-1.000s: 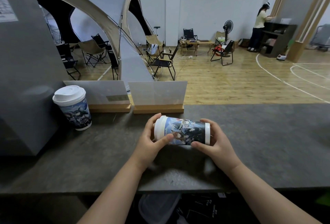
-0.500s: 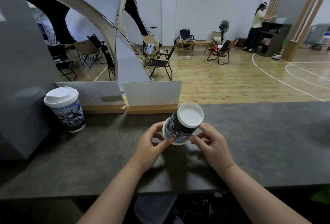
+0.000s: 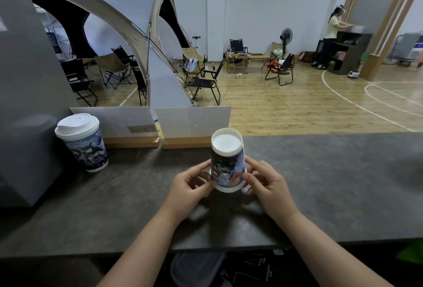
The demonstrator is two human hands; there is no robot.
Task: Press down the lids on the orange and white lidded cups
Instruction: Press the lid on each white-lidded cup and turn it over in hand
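Observation:
A printed paper cup [image 3: 227, 167] stands upside down on the dark counter [image 3: 320, 183], its white base facing up and its lidded end down. My left hand [image 3: 190, 186] and my right hand [image 3: 266, 183] pinch the cup's lower rim from either side with curled fingers. A second printed cup [image 3: 85, 147] with a white lid [image 3: 76, 125] stands upright at the counter's far left, untouched.
Two white card stands in wooden bases [image 3: 194, 126] line the counter's back edge behind the cups. A grey box [image 3: 25, 103] rises at the left. Beyond are a tent, folding chairs and a person by a cabinet [image 3: 332, 34].
The cup went from lying sideways between my hands to tilted, and now stands inverted on the counter. Both hands slid down to its lower rim.

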